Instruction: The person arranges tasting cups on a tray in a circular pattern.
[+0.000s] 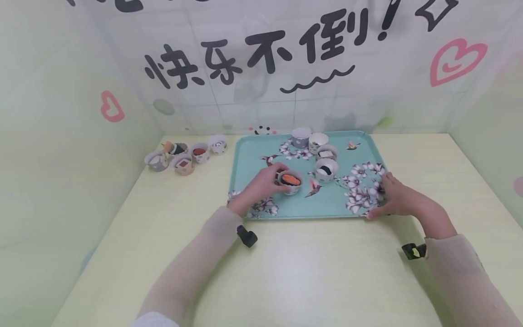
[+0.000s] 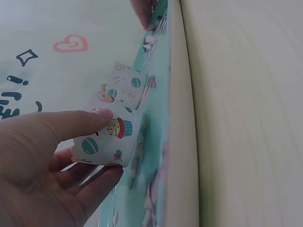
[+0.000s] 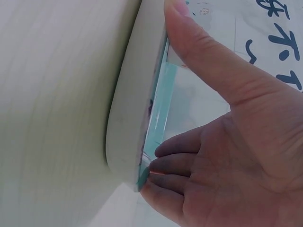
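My left hand (image 1: 265, 180) holds a patterned paper cup (image 2: 106, 144) over the left-middle part of the turquoise tray (image 1: 253, 154), thumb on one side and fingers on the other. An orange-topped sushi piece (image 1: 291, 180) sits in this cup, and cupcakes are printed on its outside. At the tray's near right corner is my right hand (image 1: 402, 199), its thumb (image 3: 199, 47) at the front edge and the other fingers spread along the right rim. Right of the held cup stands a cup (image 1: 331, 173) with a black-and-white sushi piece (image 1: 325, 170).
Farther back on the tray are a cup with a white piece (image 1: 326, 154) and two more cups, one grey (image 1: 301, 139). Several filled cups, one with a red piece (image 1: 199, 153), stand on the table left of the tray. A wall with lettering rises behind.
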Demonstrator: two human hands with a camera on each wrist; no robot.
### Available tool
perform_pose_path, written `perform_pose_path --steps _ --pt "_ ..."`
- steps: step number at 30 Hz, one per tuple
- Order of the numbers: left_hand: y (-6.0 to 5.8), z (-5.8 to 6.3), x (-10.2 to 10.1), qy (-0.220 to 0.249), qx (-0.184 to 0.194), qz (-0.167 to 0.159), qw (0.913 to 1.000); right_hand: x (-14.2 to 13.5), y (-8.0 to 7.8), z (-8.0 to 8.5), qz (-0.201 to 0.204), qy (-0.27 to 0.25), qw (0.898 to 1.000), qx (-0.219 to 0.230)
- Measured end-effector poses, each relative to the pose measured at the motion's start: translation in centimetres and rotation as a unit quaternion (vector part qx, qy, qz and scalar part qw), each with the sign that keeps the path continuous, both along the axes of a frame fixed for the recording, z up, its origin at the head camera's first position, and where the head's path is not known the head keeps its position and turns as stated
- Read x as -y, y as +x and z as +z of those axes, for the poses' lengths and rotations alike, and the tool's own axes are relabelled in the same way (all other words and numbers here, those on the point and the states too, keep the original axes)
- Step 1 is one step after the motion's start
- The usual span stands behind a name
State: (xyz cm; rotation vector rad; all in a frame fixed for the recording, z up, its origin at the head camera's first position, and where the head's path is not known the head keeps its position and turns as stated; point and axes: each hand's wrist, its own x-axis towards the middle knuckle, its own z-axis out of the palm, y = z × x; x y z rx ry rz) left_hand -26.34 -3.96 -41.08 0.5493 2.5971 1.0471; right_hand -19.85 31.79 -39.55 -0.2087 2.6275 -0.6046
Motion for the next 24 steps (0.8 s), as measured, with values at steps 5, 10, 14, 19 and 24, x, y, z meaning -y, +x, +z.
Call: perform_pose_path --steps 5,10,14,19,24 --pt "0.0 -0.4 -1.8 0.0 0.005 -0.023 0.9997 0.1 0.1 0.0 -0.002 -0.005 1.0 0.004" --pt "0.2 -0.4 -3.2 -0.003 -0.001 -0.036 0.9994 0.0 0.1 0.0 -0.003 -0.004 1.0 0.004" --pt "0.2 -0.5 -4.1 -0.014 -0.007 -0.044 0.9989 0.0 0.1 -0.1 -0.004 -0.005 1.0 0.004" --pt "0.2 -0.8 -5.1 -0.022 -0.014 -0.05 0.9984 0.0 0.2 -0.1 -0.002 -0.008 1.0 0.002" --pt "0.4 -0.8 -6.1 -0.01 -0.017 -0.053 0.9984 0.0 0.1 -0.2 -0.003 -0.011 1.0 -0.002"
